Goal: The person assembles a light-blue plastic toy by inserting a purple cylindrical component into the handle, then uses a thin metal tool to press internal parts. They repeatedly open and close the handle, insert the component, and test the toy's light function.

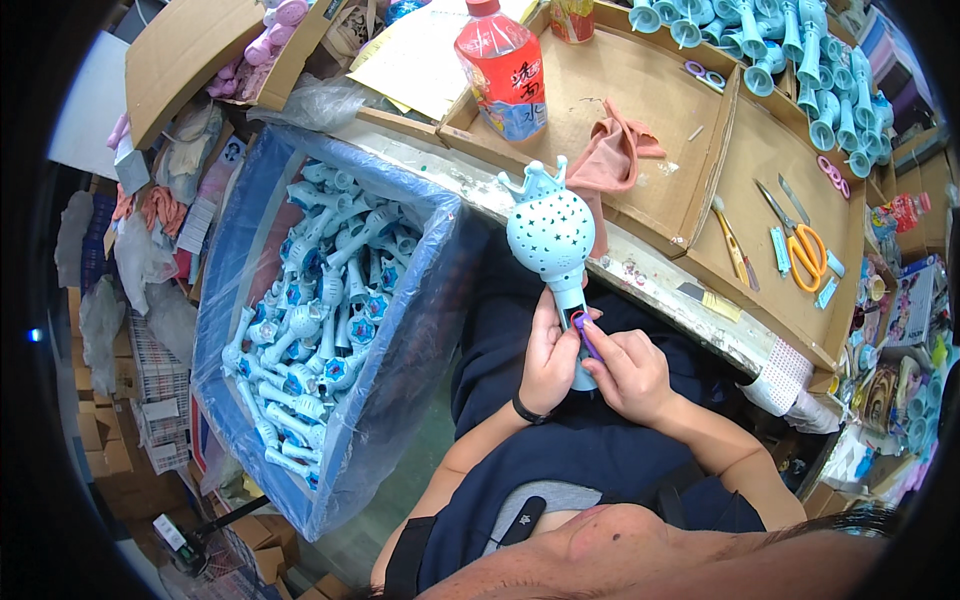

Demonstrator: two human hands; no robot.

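My left hand is closed round the handle of a light blue toy wand. The wand points away from me, with a round head pierced by star-shaped holes and a small crown on top. Against the same handle, my right hand pinches a small purple piece. A bit of red shows beside that piece, and the fingers hide too much of it to tell its kind. The wand's lower end comes out below my fingers.
Left of me stands a blue bin lined with plastic, full of light blue toy parts. Ahead, cardboard trays hold a red bottle, a pink cloth, orange-handled scissors and a brush. Several blue toy parts lie at far right.
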